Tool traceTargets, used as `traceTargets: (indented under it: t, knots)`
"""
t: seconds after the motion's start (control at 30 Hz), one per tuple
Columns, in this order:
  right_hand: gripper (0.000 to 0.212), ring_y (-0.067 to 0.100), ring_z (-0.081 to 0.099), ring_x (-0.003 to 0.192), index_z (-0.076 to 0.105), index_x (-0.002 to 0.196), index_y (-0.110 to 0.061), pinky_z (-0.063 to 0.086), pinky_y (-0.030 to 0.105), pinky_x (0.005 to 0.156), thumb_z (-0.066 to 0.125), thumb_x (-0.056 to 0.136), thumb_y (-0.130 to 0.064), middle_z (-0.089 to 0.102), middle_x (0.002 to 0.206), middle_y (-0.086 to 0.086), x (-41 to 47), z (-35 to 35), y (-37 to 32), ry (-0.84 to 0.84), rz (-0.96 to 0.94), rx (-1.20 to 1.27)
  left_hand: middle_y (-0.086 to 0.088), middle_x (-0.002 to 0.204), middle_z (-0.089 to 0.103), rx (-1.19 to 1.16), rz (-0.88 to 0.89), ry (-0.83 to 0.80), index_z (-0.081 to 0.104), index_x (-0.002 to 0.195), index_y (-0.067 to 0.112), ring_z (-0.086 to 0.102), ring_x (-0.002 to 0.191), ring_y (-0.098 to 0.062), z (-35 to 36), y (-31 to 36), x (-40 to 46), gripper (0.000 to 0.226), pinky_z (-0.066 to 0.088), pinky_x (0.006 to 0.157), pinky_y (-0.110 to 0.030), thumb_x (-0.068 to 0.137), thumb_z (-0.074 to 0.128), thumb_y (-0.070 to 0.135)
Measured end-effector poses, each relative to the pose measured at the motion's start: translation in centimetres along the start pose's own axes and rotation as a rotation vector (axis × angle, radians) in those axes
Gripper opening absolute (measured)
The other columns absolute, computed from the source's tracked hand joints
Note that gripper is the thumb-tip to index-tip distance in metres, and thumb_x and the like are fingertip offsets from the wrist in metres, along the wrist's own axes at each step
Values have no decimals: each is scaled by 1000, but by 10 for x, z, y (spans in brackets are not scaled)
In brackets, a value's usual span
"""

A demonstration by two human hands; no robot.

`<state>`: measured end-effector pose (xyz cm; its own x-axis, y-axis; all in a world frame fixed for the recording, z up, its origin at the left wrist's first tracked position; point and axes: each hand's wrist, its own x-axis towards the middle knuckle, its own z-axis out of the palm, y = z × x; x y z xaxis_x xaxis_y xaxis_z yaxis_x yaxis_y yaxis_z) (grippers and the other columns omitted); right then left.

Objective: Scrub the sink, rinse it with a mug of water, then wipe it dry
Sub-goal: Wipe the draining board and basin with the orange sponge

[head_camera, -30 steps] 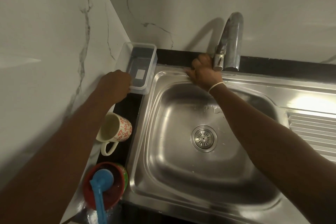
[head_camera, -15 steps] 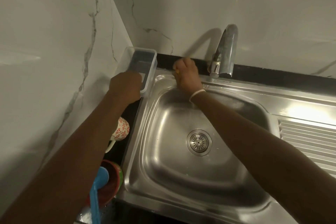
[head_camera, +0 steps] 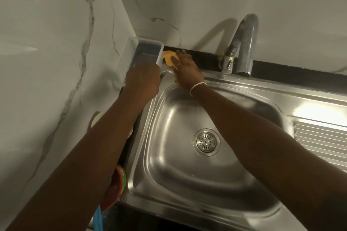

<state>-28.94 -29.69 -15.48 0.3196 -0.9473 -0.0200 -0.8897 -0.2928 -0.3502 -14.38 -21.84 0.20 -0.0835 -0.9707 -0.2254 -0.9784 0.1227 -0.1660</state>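
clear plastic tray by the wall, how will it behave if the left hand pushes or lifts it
The clear plastic tray looks thin-walled and seems to hold nothing, so it is probably light and slides easily on the dark counter. Its walls may flex a little under the left hand. It is long and shallow, so tipping seems unlikely unless it is lifted by one end.

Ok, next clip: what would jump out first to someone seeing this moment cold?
Probably the yellow cloth, the one bright thing here, pressed under the right hand at the back left corner of the steel sink. Beside it, the left hand holds the near end of a clear plastic container in the wall corner. The curved tap rises behind the basin, whose drain strainer sits uncovered.
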Motion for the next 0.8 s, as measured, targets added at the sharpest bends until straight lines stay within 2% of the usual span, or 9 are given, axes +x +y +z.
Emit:
traceTargets:
  t: [0.1,0.2,0.27,0.33,0.43,0.6,0.7,0.73,0.8]
  knots:
    - [65,35,11,150,27,154,-14,12,45,121,57,97,-20,17,162,15,-10,-7,17,57,97,18,-11,106,65,12,-27,-3,59,115,6,66,94,-25,6,-2,-1,29,41,66,-29,93,63,24]
    - [67,39,26,145,33,151,-10,31,52,115,62,91,-12,28,157,20,-39,-14,35,162,172,-15,-10,106,66,19,-24,-8,60,115,6,67,94,-25,6,-6,-6,28,45,68,-29,92,65,21]
    - [67,44,38,137,33,149,-11,48,57,98,61,89,-8,29,156,21,-60,-22,48,154,196,-97,-11,107,66,16,-13,1,60,114,5,67,96,-26,4,-7,-13,26,50,73,-31,92,64,19]
    - [69,46,43,132,29,150,-10,53,57,91,60,89,-6,23,158,19,-75,-28,51,123,209,-160,-13,107,65,12,5,39,60,113,3,66,97,-28,1,-6,-20,25,53,78,-35,93,62,18]
    - [71,42,27,144,19,156,-10,44,55,104,50,93,0,10,164,12,-100,-32,45,59,222,-182,-12,104,65,-10,32,81,61,109,3,66,96,-28,-6,0,-41,21,51,75,-34,93,60,16]
    - [62,28,3,152,25,155,-13,37,51,112,38,96,3,11,164,8,-178,-37,70,60,339,-153,-10,104,68,-61,75,122,65,106,5,67,98,-24,1,8,-76,15,51,81,-30,94,60,13]
    - [57,27,26,147,41,149,-16,39,46,111,47,94,-1,29,159,8,-232,-45,93,67,392,-72,-10,109,66,-159,97,104,63,110,7,65,102,-25,13,22,-95,17,50,84,-32,95,56,11]
    - [51,29,40,139,49,143,-17,42,40,108,51,94,-5,42,152,9,-248,-46,97,99,447,15,-9,107,66,-185,99,124,63,109,9,66,99,-25,17,27,-102,16,50,78,-32,94,56,13]
    - [28,30,64,104,68,121,-22,51,28,85,56,97,-13,68,117,13,-276,-52,95,227,650,354,-5,107,65,-266,104,115,62,109,13,66,98,-24,28,39,-116,18,48,74,-30,92,61,20]
